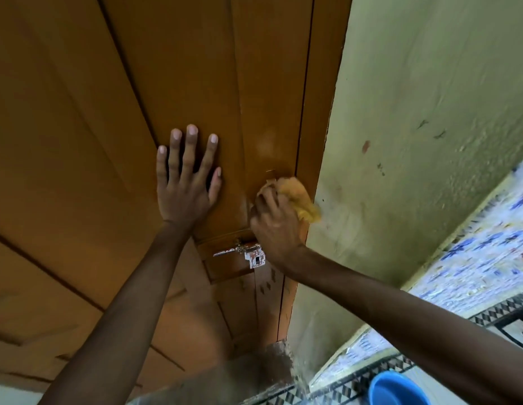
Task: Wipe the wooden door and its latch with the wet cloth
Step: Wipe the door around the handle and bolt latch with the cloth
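A brown wooden door [114, 118] fills the left and middle of the head view. My left hand [185, 179] lies flat on it with fingers spread, holding nothing. My right hand [273, 223] is closed on a yellow wet cloth [298, 197] and presses it against the door's right edge, beside the frame. Just below that hand sits the silver metal latch [245, 254], speckled with paint; its right end is hidden behind my wrist.
A pale green plastered wall [429, 127] stands right of the door frame. Blue-and-white patterned tiles [482, 258] cover the lower wall at right. A blue plastic basin [400, 388] rests on the floor at the bottom right. A grey step [239, 372] lies under the door.
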{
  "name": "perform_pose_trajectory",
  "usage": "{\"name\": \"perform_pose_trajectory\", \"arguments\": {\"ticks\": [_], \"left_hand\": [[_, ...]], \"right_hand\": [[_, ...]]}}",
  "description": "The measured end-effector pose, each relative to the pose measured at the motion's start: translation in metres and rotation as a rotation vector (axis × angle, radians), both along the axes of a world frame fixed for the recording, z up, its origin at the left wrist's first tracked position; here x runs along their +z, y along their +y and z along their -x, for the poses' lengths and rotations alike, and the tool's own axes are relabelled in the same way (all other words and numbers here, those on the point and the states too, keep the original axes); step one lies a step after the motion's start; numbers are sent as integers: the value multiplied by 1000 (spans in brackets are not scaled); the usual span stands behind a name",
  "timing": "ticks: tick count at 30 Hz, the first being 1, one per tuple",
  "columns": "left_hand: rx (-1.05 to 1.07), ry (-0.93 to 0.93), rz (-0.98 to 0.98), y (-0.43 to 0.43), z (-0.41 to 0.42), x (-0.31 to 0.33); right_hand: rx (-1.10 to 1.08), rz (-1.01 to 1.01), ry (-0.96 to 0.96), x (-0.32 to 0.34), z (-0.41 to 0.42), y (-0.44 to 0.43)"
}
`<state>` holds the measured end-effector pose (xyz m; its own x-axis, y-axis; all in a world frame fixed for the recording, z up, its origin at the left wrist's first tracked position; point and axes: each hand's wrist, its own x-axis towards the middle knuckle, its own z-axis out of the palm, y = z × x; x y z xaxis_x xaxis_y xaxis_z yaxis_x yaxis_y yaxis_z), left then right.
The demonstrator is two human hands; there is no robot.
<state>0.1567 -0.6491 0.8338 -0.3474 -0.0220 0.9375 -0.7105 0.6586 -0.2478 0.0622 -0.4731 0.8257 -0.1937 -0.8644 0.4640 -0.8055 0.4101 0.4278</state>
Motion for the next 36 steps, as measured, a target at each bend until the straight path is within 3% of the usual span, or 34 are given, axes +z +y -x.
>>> {"name": "perform_pose_trajectory", "arguments": {"ticks": [2, 5, 7, 10, 12, 15, 18, 21, 23, 25, 28, 33, 36], "left_hand": [[1, 4, 0, 0, 0, 1], [-12, 7, 5, 0, -1, 1], [-15, 7, -5, -1, 0, 0], [11, 2, -8, -1, 0, -1], [5, -1, -13, 0, 0, 0], [19, 1, -15, -1, 1, 0], [21, -12, -7, 0, 0, -2], [30, -13, 4, 1, 1, -2], [35, -9, 13, 1, 1, -2], [34, -6, 17, 2, 1, -2], [28, -4, 16, 2, 0, -1], [35, -14, 31, 1, -1, -2], [28, -8, 40, 1, 0, -3]], "right_hand": [[25, 100, 44, 7, 12, 0], [-5, -6, 25, -27, 16, 2], [-20, -58, -64, -59, 7, 6], [-11, 85, -282, -63, -1, 8], [61, 244, -483, -53, -2, 16], [152, 532, -938, -47, 6, 43], [5, 789, -1340, -54, 12, 68], [-196, 1003, -1535, -73, 16, 76], [-308, 1055, -1562, -85, 18, 75], [-339, 1050, -1434, -91, 16, 71], [-166, 1003, -1235, -85, 1, 53], [-254, 801, -1359, -105, -29, 8], [-202, 872, -1344, -113, -57, -5]]}}
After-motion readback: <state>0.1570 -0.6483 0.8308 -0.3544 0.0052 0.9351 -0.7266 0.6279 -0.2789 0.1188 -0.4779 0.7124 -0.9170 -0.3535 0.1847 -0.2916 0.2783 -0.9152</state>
